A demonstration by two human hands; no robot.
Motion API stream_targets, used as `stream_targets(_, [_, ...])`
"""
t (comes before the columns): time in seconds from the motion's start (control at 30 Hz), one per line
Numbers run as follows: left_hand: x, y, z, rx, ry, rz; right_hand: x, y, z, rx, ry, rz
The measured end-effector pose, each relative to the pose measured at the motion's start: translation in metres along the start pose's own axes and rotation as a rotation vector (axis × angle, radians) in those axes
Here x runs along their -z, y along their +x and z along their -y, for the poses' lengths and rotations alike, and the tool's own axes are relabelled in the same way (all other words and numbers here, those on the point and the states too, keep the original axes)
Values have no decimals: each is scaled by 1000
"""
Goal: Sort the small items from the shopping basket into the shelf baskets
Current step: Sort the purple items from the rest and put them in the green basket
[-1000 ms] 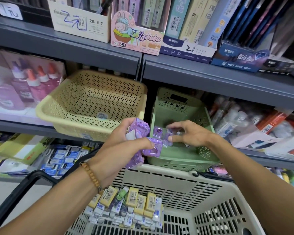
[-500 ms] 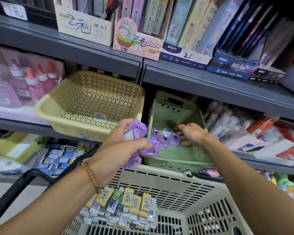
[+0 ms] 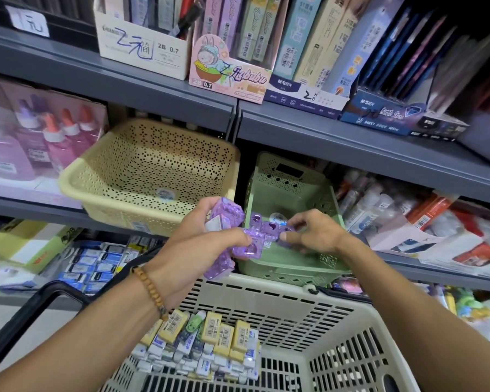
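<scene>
The small purple items point(image 3: 229, 236) are bunched in the left hand point(image 3: 198, 247), which curls round them, just near the front rim of the green basket point(image 3: 292, 190) on the shelf. The right hand point(image 3: 309, 236) pinches one purple piece point(image 3: 280, 235) at the far right end of the bunch, fingers closed on it, right over the green basket. I think this step is pulling purple pieces off the bunch and dropping them into the green basket. The next move calls for the right hand to tug its piece free, let go inside the basket, then come back for another. To the left sits a yellow basket point(image 3: 153, 176). Near the person, below both hands, the shopping basket point(image 3: 337, 335) holds rows of small yellow and white packs point(image 3: 210, 343) not yet sorted
</scene>
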State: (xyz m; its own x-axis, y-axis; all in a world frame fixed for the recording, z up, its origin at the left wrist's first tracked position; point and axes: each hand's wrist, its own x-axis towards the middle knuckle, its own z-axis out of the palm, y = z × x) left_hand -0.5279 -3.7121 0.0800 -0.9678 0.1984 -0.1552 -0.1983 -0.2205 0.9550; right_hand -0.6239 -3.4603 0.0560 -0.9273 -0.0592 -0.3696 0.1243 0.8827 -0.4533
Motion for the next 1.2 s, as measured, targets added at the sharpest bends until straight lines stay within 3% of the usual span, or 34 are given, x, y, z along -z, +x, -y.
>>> stream_targets(0.13, [1, 0, -1, 8, -11, -6, -3, -2, 7, 88, -285, 16])
stream_targets(0.3, [2, -1, -2, 16, -21, -8, -12, 6, 16, 151, -387, -7])
stream_targets(0.63, [5, 0, -2, 36, -12, -1, -13, 9, 28, 61, -379, -44])
stream_targets(1.1, [4, -3, -2, 59, -49, 0, -13, 34, 44, 150, -400, -10])
stream_targets(1.2, [0, -4, -3, 89, -127, -9, -8, 23, 46, 113, -400, -117])
